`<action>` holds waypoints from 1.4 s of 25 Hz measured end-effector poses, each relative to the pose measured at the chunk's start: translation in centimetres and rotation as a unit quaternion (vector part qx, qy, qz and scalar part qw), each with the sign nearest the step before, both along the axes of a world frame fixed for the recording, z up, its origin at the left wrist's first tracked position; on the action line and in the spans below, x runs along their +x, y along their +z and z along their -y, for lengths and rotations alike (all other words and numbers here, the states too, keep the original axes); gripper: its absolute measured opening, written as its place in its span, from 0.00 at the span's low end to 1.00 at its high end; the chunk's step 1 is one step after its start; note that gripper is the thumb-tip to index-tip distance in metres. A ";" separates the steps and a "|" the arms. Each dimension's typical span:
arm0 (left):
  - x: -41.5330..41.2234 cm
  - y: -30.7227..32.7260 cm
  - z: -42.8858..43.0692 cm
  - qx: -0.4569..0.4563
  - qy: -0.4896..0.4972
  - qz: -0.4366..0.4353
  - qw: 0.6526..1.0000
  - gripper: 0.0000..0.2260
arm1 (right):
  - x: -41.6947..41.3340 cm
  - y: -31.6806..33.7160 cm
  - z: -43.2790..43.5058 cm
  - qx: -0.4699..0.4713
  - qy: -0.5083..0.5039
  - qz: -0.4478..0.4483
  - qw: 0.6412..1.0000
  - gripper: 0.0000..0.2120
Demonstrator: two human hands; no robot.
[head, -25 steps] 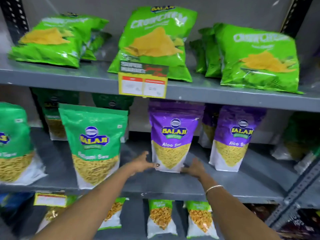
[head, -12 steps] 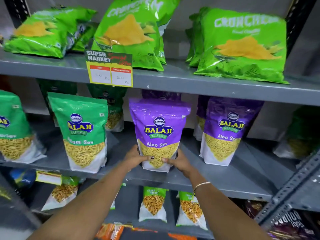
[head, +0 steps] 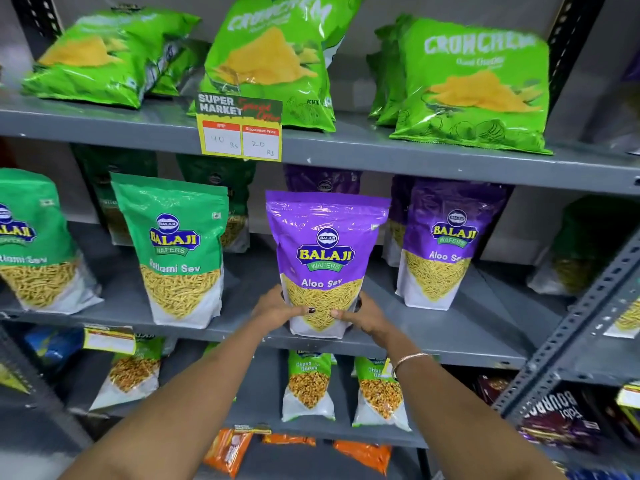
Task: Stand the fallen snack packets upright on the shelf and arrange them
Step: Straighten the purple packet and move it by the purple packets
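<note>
A purple Aloo Sev packet (head: pixel 325 251) stands upright at the front edge of the grey middle shelf (head: pixel 450 344). My left hand (head: pixel 277 308) grips its lower left corner and my right hand (head: pixel 363 315) grips its lower right corner, thumbs on the front. A second purple Aloo Sev packet (head: pixel 446 244) stands upright to the right, with more purple packets behind. To the left stand two green Ratlami Sev packets (head: pixel 180 251) (head: pixel 31 244), both upright, with darker green packets behind them.
The top shelf holds green Crunchem chip bags: one lying flat (head: pixel 104 57) at left, one leaning (head: pixel 273 60) in the middle, several at right (head: pixel 474 84). A yellow price tag (head: pixel 240 129) hangs off its edge. Chana packets (head: pixel 308 386) stand below. A slotted steel upright (head: pixel 581 323) crosses at right.
Both hands closed in on the base of the middle purple packet and now grip it; the packet has come forward to the shelf's front edge. My view has moved closer.
</note>
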State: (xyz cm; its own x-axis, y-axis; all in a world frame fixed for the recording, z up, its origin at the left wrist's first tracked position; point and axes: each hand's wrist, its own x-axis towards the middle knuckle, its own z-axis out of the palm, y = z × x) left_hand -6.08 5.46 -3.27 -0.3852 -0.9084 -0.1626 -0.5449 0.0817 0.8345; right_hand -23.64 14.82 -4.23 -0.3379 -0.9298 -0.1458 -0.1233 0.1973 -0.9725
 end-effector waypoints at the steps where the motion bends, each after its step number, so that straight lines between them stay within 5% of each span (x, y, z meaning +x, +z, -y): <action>1: 0.1 0.0 -0.1 0.002 0.002 -0.005 1.000 0.26 | 0.1 0.1 -0.1 0.006 -0.002 0.001 1.000 0.28; 5: 0.1 0.5 -0.5 0.011 -0.028 -0.018 0.999 0.28 | 0.3 0.1 -0.4 0.016 -0.011 -0.007 1.000 0.28; 8: 0.0 1.9 -0.5 0.044 -0.085 0.130 0.987 0.30 | -0.3 0.1 -0.4 0.027 -0.037 -0.029 0.998 0.34; 11: -0.8 4.1 -1.7 0.158 -0.137 0.343 0.916 0.24 | -2.9 -0.3 -1.2 0.049 -0.068 -0.059 0.995 0.41; 13: -3.3 4.7 -3.1 0.218 -0.199 0.387 0.874 0.21 | -6.1 -0.5 -2.2 0.061 -0.123 -0.087 0.987 0.37; 15: -7.4 4.8 -4.5 0.206 -0.254 0.361 0.873 0.20 | -10.2 -0.7 -3.5 0.087 -0.209 -0.148 0.963 0.33; 17: -12.0 4.5 -5.6 0.149 -0.267 0.248 0.919 0.20 | -14.5 -0.6 -4.6 0.105 -0.275 -0.214 0.932 0.33; 21: -21.3 3.0 -5.3 0.072 -0.122 0.006 0.990 0.31 | -22.3 -0.2 -4.9 0.102 -0.272 -0.228 0.930 0.45; 24: -25.4 1.1 -3.8 0.039 -0.048 -0.060 0.996 0.34 | -25.3 -0.8 -3.4 0.050 -0.201 -0.108 0.972 0.47; 26: -26.8 -0.2 -3.3 0.054 -0.025 -0.111 0.992 0.22 | -26.2 -1.7 -2.8 -0.024 -0.109 0.008 0.994 0.30; 29: -27.0 -0.9 -3.9 0.041 0.001 -0.130 0.991 0.18 | -26.2 -2.2 -2.9 -0.084 -0.083 0.050 0.992 0.21; 35: -25.0 -0.8 -7.1 0.023 -0.018 -0.078 0.997 0.21 | -24.4 -1.2 -7.2 -0.015 -0.114 0.025 0.993 0.32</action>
